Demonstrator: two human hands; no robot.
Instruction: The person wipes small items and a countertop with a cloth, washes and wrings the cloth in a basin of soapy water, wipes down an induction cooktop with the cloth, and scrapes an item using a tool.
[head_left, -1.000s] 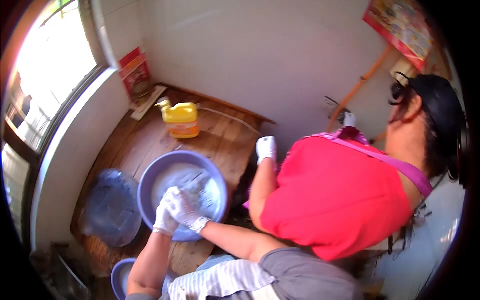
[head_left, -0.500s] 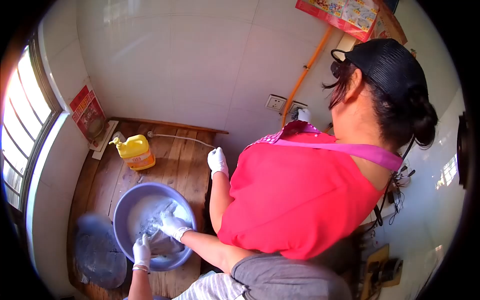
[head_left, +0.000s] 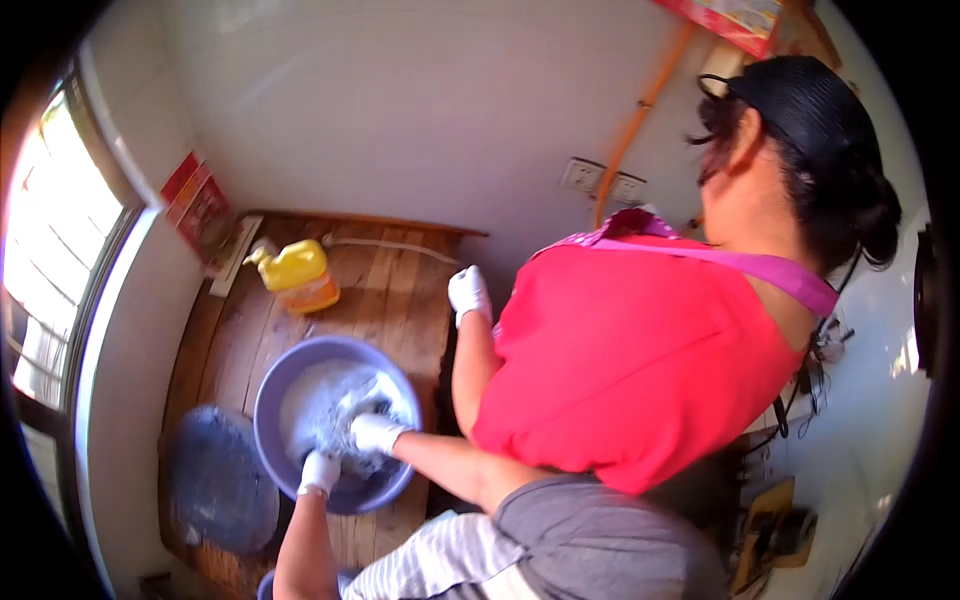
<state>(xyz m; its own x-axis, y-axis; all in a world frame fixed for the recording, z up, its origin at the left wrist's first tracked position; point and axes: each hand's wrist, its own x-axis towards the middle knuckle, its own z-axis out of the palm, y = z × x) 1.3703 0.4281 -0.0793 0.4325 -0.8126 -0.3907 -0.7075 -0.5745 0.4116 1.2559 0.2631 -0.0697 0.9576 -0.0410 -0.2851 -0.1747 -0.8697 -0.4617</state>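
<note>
A purple-blue basin (head_left: 264, 425) of sudsy water stands on the wooden table, with a wet grey cloth (head_left: 360, 478) partly under the foam. My left hand (head_left: 320, 470), in a white glove, is closed on the cloth at the basin's near side, fingertips dipping below the rim. Reaching in from the right, my gloved right hand (head_left: 376, 434) grips the cloth among the suds near the middle; its fingertips are hidden by foam. The water around both hands is churned up.
A yellow pump bottle (head_left: 302, 277) stands behind the basin on the wooden table (head_left: 375, 305). A dark round lid-like disc (head_left: 222, 480) lies at left. Close on my right is a co-worker in a red top (head_left: 630, 350), whose gloved hand (head_left: 468, 292) is by the table edge.
Both my hands have pushed lower into the basin, and the grey cloth that showed between them is now mostly under suds. The view has shifted, moving everything right and slightly up.
</note>
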